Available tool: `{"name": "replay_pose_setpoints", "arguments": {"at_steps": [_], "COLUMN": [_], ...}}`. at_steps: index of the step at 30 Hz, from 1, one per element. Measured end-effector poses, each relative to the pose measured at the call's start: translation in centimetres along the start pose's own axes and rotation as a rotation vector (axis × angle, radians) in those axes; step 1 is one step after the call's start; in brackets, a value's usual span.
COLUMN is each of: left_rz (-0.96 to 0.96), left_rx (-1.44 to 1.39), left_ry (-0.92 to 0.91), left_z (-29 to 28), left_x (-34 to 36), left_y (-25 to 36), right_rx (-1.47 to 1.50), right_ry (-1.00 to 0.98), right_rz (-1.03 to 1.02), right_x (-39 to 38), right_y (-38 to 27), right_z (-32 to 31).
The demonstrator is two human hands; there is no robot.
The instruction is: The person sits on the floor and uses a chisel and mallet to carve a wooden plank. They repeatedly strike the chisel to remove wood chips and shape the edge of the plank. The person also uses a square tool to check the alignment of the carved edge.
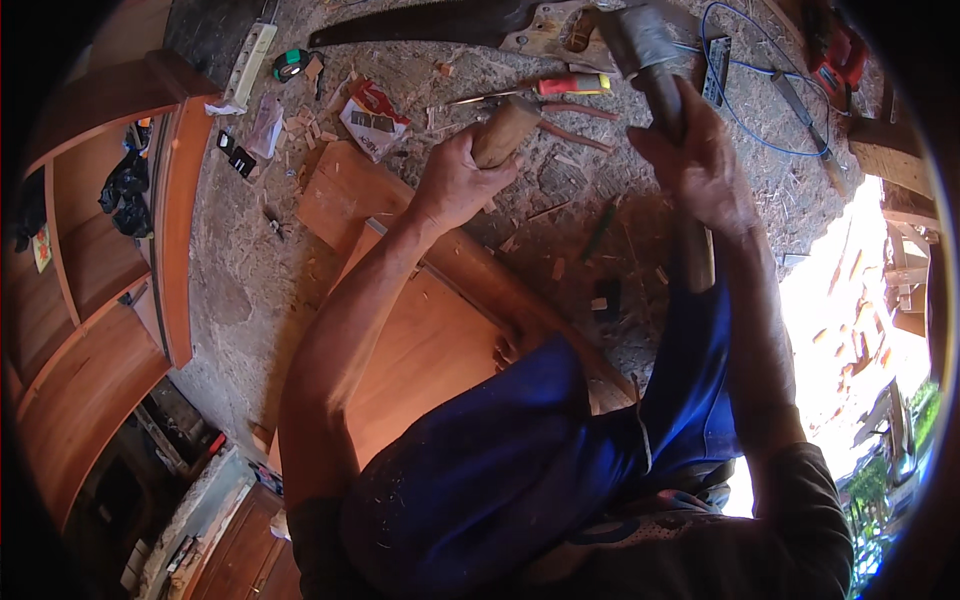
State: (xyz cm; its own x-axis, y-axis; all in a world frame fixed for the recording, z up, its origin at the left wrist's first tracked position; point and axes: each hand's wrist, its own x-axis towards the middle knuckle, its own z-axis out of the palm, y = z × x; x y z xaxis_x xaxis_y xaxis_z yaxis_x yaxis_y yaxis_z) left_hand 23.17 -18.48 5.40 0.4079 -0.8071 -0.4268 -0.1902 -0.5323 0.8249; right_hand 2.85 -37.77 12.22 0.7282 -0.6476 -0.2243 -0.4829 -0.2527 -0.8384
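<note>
Hammer (650, 60): grey metal head, wooden shaft; held raised above the chip-strewn floor (250, 290), gripped on the shaft by the closed right hand (700, 160). Wooden tool handle (505, 130): clasped by the closed left hand (455, 185), set over a reddish board (420, 340). Handsaw (440, 25) and screwdriver (570, 85) are laid just beyond.

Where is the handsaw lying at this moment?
In the head view the handsaw lies along the top edge of the chipboard floor, blade pointing left, its handle beside the hammer in the right hand, above the red-handled screwdriver.
</note>
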Motion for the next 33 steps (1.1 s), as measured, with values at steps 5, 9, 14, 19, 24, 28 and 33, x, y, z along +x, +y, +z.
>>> {"name": "replay_pose_setpoints", "arguments": {"at_steps": [5,9,14,19,24,28,33], "left_rz": [0.149,0.111,0.166,0.206,0.227,0.209,0.242], "left_rx": [-0.107,-0.086,-0.116,-0.118,-0.098,-0.132,-0.114], "left_ry": [0.095,-0.03,0.103,0.192,0.2,0.18,0.217], "left_z": [-1.2,-2.4,-3.2,-2.8,-2.1,-2.0,-2.2], "left_x": [-0.7,-2.6,-5.0,-3.2,-3.0,-3.0,-3.6], "left_y": [-1.0,0.9,3.8,0.6,-0.7,-0.7,-1.1], "right_rx": [-0.059,0.068,0.323,0.373,0.408,0.356,0.169], "right_ry": [-0.126,-0.197,-0.121,-0.189,-0.235,-0.268,-0.072], "right_rz": [-0.021,-0.091,0.126,0.222,0.236,0.208,-0.035], "right_x": [-1.5,-3.1,-4.4,-5.5,-6.1,-6.1,-4.3], "right_y": [-2.4,-2.4,-1.0,0.4,0.8,0.4,-3.1], "right_z": [2.9,4.7,4.6,5.7,6.3,6.1,3.1]}}
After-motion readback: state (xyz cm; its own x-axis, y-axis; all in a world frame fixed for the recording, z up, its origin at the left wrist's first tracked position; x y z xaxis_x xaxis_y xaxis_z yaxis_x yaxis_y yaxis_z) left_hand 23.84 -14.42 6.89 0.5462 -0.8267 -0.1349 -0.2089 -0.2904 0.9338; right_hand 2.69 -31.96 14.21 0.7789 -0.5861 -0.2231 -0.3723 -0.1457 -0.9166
